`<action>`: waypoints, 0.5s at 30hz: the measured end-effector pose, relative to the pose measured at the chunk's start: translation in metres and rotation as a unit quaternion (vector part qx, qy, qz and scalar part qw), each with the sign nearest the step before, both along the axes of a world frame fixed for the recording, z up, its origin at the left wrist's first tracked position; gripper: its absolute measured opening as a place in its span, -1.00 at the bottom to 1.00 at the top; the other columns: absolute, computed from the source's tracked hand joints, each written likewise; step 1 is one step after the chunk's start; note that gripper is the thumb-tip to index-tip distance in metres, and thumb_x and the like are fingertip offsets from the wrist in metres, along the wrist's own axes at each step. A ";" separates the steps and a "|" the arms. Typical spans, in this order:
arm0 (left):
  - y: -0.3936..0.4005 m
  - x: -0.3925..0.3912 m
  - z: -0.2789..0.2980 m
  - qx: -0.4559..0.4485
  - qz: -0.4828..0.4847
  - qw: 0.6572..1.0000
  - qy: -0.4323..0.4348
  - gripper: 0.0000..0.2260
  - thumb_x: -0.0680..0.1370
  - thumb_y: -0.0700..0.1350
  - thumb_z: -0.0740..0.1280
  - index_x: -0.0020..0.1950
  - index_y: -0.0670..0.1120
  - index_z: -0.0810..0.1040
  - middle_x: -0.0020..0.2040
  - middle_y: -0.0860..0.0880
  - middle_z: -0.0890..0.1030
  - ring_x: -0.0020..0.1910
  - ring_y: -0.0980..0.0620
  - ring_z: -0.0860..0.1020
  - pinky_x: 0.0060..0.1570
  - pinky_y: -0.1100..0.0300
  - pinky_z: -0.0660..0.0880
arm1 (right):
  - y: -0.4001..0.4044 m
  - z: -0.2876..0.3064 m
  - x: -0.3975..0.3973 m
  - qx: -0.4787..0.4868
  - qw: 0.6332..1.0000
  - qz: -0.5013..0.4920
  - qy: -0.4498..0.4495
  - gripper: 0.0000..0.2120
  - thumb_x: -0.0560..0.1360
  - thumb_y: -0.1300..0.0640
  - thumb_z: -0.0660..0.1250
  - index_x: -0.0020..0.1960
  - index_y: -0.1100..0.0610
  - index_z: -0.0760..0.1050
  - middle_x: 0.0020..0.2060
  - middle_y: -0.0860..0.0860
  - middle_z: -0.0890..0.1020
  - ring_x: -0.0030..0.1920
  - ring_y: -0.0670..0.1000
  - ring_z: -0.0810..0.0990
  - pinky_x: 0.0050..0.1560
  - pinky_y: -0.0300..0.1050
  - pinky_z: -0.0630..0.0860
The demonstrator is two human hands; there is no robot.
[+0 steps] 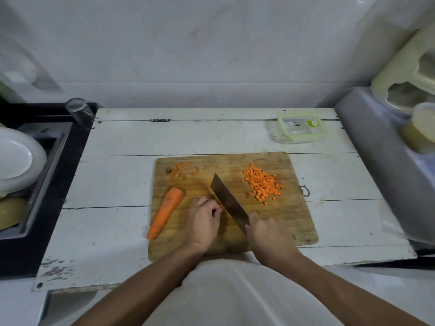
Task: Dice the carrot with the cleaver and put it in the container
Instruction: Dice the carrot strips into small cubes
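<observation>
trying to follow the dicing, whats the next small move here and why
Probably another cut down: the cleaver, gripped by the right hand, sits against the carrot strips that the left hand pins to the board.

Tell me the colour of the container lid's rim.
Light green on the container, clearest in the head view.

bare forearms, no sleeves, white garment (235,297)
</observation>
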State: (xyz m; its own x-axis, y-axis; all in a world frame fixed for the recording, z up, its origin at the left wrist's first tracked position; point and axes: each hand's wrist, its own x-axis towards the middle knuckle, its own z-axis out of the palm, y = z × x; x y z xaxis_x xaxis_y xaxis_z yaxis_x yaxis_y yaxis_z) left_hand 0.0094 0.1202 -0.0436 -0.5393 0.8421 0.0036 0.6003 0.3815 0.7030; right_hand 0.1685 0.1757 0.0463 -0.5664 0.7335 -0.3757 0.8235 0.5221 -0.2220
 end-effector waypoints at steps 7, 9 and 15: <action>0.000 0.001 -0.001 0.007 0.001 1.000 0.001 -0.90 0.55 -0.17 0.45 -0.17 -0.06 0.65 -0.11 0.10 0.50 -0.02 0.05 0.45 0.00 0.15 0.42 | -0.003 0.001 0.000 -0.011 1.000 0.010 -0.021 -0.88 0.67 0.10 0.12 0.19 0.02 0.36 -0.10 0.03 0.63 -0.12 0.09 0.65 -0.12 0.03 0.62; 0.000 0.000 -0.004 0.016 0.001 1.000 0.007 -0.91 0.55 -0.18 0.45 -0.16 -0.06 0.66 -0.11 0.08 0.51 -0.03 0.04 0.45 0.00 0.12 0.44 | -0.003 0.002 0.002 -0.010 0.999 0.021 -0.022 -0.88 0.66 0.12 0.14 0.19 0.03 0.35 -0.17 0.00 0.59 -0.17 0.06 0.62 -0.19 -0.03 0.58; 0.000 0.001 -0.009 0.026 0.009 0.999 0.018 -0.92 0.51 -0.22 0.47 -0.18 -0.08 0.66 -0.12 0.01 0.56 -0.04 -0.02 0.47 -0.02 0.01 0.49 | -0.004 0.004 -0.006 -0.001 0.998 0.039 -0.047 -0.83 0.63 0.22 0.16 0.21 0.07 0.33 -0.08 0.05 0.64 -0.07 0.13 0.67 -0.24 -0.06 0.45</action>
State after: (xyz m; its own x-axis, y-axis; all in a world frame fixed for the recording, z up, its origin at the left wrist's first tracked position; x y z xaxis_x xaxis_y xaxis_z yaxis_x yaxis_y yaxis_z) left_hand 0.0102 0.1203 -0.0531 -0.5526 0.8307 0.0669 0.6189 0.3553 0.7005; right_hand 0.1627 0.1717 0.0506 -0.5840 0.6877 -0.4313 0.7976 0.5849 -0.1473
